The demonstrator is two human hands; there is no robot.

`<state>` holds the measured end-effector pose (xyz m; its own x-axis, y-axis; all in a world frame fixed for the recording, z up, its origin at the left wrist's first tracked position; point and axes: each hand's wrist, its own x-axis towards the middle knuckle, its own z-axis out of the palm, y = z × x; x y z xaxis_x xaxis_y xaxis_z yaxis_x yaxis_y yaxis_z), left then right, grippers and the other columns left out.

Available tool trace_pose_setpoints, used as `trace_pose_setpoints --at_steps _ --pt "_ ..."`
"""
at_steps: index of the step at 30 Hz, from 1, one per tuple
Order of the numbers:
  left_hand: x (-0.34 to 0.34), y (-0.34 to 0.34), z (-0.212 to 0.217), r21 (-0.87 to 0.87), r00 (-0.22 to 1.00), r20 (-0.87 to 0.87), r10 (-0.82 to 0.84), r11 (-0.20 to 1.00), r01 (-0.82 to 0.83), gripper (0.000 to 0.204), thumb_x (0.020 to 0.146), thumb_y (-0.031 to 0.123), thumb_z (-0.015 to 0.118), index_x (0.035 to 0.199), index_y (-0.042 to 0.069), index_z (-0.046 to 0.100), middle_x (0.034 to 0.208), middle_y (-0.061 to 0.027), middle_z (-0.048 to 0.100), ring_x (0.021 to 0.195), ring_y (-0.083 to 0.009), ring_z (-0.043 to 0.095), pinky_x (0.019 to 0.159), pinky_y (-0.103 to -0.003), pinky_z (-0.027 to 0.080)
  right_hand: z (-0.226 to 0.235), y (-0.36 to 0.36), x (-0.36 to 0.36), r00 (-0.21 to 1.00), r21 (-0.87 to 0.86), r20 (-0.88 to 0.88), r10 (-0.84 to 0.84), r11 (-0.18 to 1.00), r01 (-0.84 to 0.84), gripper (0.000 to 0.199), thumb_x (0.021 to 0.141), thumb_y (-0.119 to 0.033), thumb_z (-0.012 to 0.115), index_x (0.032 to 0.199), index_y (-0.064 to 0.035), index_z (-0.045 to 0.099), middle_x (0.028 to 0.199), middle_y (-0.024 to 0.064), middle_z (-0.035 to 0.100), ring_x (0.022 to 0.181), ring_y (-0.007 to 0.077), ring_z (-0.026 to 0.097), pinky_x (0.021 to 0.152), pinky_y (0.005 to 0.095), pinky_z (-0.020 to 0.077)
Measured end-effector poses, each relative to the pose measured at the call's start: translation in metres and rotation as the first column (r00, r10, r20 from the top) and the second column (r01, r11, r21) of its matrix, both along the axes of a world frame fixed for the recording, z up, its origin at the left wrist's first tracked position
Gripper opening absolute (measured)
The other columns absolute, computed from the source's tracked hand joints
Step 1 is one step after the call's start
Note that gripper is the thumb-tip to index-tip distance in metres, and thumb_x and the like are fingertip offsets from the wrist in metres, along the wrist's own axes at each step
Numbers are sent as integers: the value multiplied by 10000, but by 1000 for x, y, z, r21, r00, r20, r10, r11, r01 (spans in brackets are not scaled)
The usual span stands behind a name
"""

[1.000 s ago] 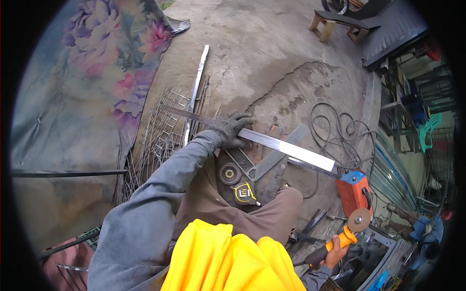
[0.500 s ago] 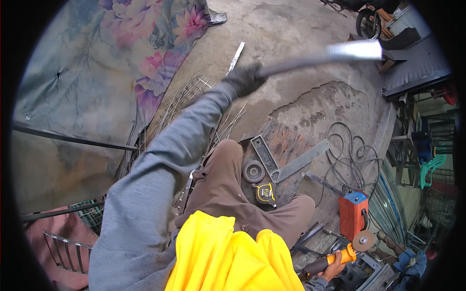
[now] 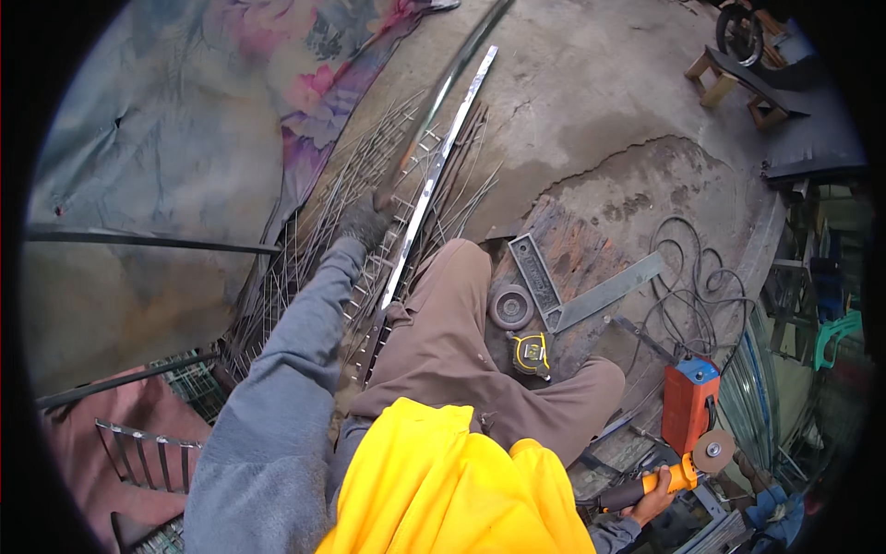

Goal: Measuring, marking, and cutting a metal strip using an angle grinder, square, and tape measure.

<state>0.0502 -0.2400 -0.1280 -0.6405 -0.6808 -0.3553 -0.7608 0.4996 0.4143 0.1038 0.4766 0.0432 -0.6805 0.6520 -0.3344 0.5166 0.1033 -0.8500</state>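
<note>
My left hand (image 3: 367, 220), in a dark glove, is closed around the near end of a long metal bar (image 3: 450, 78). The bar points away from me over a heap of thin rods and wire mesh (image 3: 337, 180). Beside it lies a narrow shiny strip (image 3: 443, 157), reaching back to my knee. At the lower right my bare right hand (image 3: 653, 499) grips a yellow and black angle grinder (image 3: 681, 476), its brown disc facing up. Between my legs and the wooden board lie a tape measure (image 3: 531, 355), a round dark disc (image 3: 512, 307) and a metal square (image 3: 604, 294).
An orange and blue machine (image 3: 688, 406) stands by the grinder, with a coiled black cable (image 3: 692, 268) behind it. A floral sheet (image 3: 185, 120) covers the left side. Bundled metal strips (image 3: 749, 379) lie at right, and a low wooden-legged stand (image 3: 738, 78) is at the far right.
My left hand has swung the bar from pointing right to pointing away from me, and has come lower and to the left. The right hand keeps its hold on the grinder.
</note>
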Motion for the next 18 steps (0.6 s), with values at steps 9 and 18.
trace_pose_setpoints --at_steps 9,18 --pt "49 55 -153 204 961 264 -80 979 25 706 870 471 768 1422 84 560 1236 -280 725 1180 -473 690 1017 -518 540 -3 -14 -21 1000 48 31 -3 999 2 269 974 -162 710 1153 -44 547 879 51 608 691 172 636 632 312 555" --pt "6 49 -263 282 954 254 -157 956 82 747 856 482 805 1416 53 562 1320 -289 681 1244 -468 657 1073 -506 520 -21 -9 -23 995 117 93 27 992 -38 356 948 -144 718 1247 -39 555 932 54 615 707 178 652 636 316 553"
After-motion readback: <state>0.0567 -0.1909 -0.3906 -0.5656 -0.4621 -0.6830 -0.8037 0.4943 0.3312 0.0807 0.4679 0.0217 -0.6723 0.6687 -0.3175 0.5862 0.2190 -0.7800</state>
